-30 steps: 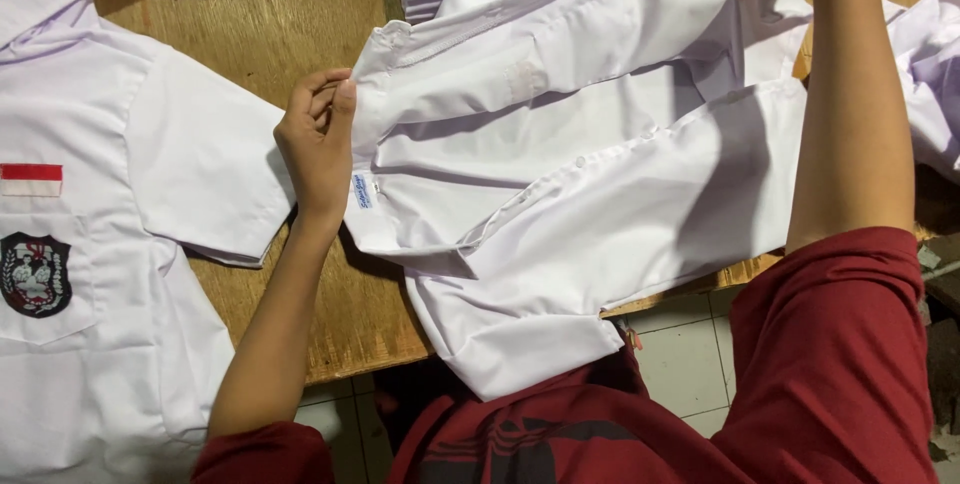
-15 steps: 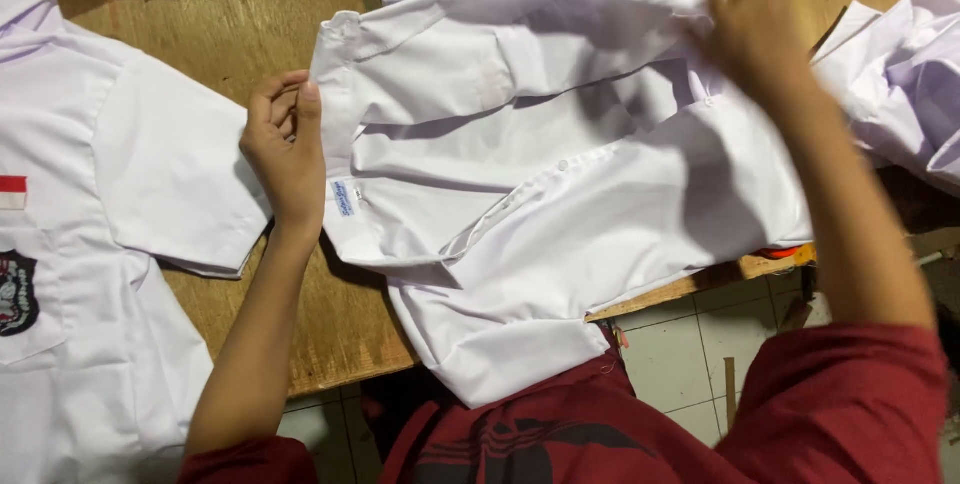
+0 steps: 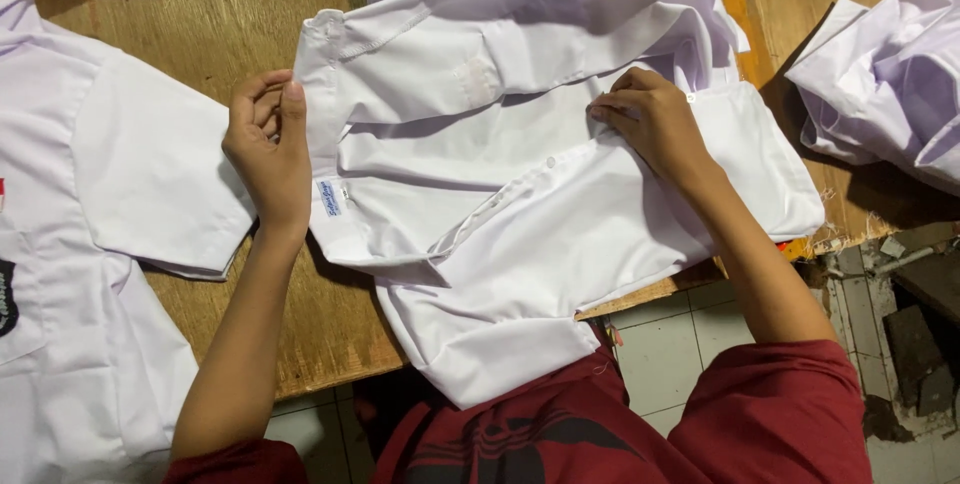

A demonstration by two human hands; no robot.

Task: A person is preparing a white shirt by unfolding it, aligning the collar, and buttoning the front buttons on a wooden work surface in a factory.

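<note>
Bare wooden table between 2 shirts; crumpled white cloth crowding the right edge.

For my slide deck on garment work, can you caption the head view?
Left hand grips a white shirt's collar edge; right hand presses its button placket on a wooden table.

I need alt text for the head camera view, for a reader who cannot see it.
Two bare hands work on a white shirt lying on a wooden table: the left hand pinches its collar edge, and the right hand presses on the button strip. Another white shirt lies flat at the left, and crumpled white cloth sits at the right.
</note>
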